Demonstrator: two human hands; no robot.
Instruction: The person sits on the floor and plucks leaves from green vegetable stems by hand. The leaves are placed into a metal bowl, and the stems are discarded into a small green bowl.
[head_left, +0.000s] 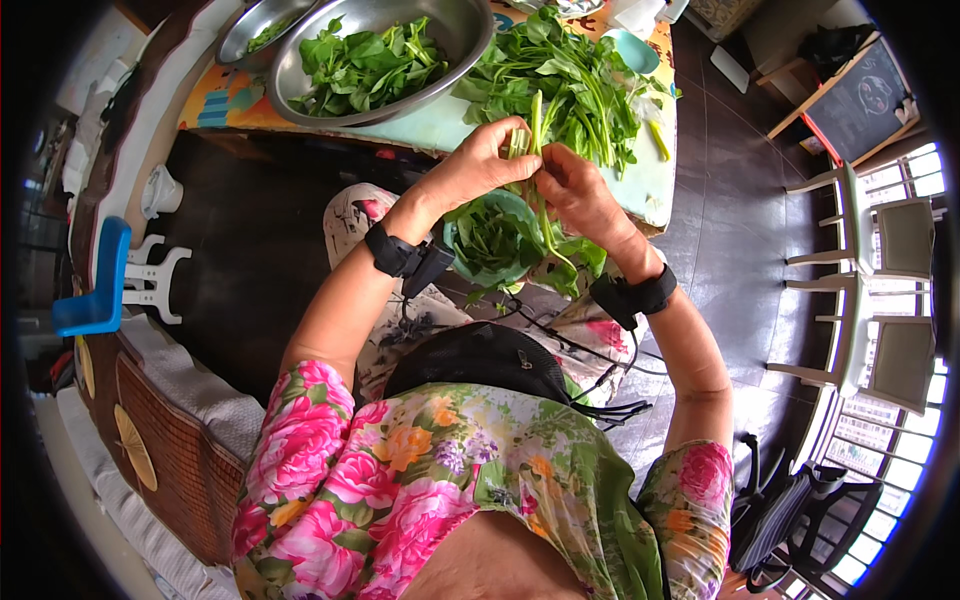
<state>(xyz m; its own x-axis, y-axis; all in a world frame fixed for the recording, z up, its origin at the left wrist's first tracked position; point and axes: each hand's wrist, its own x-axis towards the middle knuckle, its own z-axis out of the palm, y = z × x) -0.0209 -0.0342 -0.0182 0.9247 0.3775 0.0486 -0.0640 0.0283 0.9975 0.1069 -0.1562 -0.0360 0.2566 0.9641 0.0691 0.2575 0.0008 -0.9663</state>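
Note:
My left hand (487, 159) holds several short pale green stem pieces between thumb and fingers. Against it, my right hand (576, 184) pinches a long leafy green stem (537, 120), whose leaves hang down below the fingers. Under both hands, near my lap, sits a teal bowl (456, 247) holding loose leaves and cut stems. A heap of leafy green vegetables (585, 90) lies on the table just past my hands. To its left, a big stainless steel bowl (469, 64) holds more picked greens (367, 67).
The low table (420, 129) has a patterned cover. A smaller metal bowl (234, 46) stands at its back left, a small teal dish (634, 51) at its right. A blue and white chair (105, 285) is at left, pale chairs (855, 225) at right. Black cables (555, 330) cross my lap.

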